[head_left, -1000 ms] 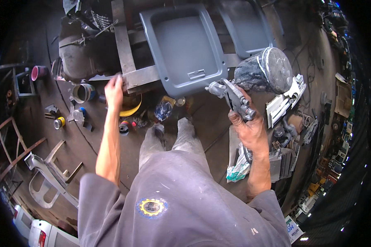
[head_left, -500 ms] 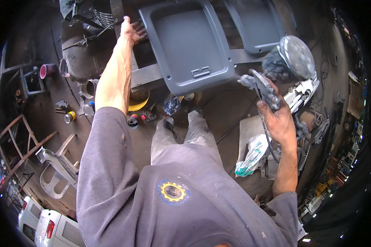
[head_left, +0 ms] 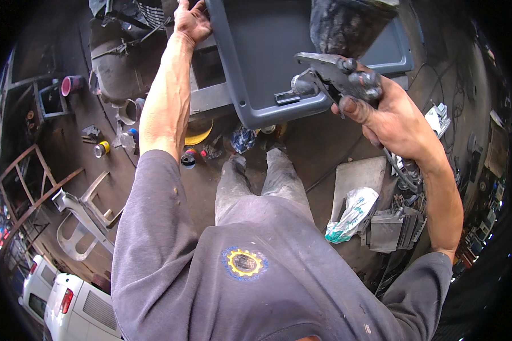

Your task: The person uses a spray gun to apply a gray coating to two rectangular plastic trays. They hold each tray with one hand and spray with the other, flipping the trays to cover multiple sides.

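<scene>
My right hand (head_left: 395,116) is wrapped round a dark, paint-stained spray gun (head_left: 338,74) with a large dark cup (head_left: 350,28) on top. The gun hangs over the right part of a grey moulded plastic panel (head_left: 261,57), which has a raised rim and a small latch (head_left: 287,98) at its near edge. My left hand (head_left: 193,23) is by the panel's far left edge, fingers stretched out and partly cut off by the picture's top. Whether they press on the rim is hard to see. A second grey panel (head_left: 403,61) lies to the right, partly hidden.
A pale support bar (head_left: 209,101) runs under the panels. Near my feet are a yellow round container (head_left: 199,136) and small cans (head_left: 189,159). A white plastic bag (head_left: 355,210) and metal radiators (head_left: 387,230) lie right; a rusty frame (head_left: 31,176) and a pink-rimmed bucket (head_left: 71,86) stand left.
My right hand has brought the spray gun left and up, from beside the panel to over it. The cup now covers part of the panel. My left hand stays by the left edge.
</scene>
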The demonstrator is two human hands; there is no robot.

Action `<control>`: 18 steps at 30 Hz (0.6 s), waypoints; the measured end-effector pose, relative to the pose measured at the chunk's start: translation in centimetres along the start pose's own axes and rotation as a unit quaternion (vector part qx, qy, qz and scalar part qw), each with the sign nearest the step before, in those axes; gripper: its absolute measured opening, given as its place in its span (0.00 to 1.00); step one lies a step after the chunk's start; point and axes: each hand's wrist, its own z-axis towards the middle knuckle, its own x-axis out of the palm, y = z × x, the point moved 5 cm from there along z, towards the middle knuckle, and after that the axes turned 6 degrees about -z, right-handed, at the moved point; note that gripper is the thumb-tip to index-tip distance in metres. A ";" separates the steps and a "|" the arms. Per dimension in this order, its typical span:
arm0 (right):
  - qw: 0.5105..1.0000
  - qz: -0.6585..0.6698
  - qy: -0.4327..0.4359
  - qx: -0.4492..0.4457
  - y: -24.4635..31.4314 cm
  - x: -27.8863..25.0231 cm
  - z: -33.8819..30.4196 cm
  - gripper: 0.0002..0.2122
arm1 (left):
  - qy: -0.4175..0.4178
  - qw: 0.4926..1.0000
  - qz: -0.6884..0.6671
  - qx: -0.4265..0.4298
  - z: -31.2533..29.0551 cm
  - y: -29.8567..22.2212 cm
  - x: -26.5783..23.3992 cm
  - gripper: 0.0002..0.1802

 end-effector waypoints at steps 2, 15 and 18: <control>0.997 0.009 0.034 0.067 -0.7 0.2 0.9 0.33 | 0.006 1.000 -0.015 -0.003 0.2 -0.3 -0.1 0.47; 0.973 -0.165 -0.162 -0.007 -4.7 -2.2 -1.9 0.27 | -0.123 0.979 0.158 0.028 -0.9 0.6 1.9 0.52; 0.975 -0.106 -0.196 -0.005 -5.6 -1.4 -3.9 0.28 | -0.194 0.961 0.195 0.015 0.2 0.5 -0.6 0.53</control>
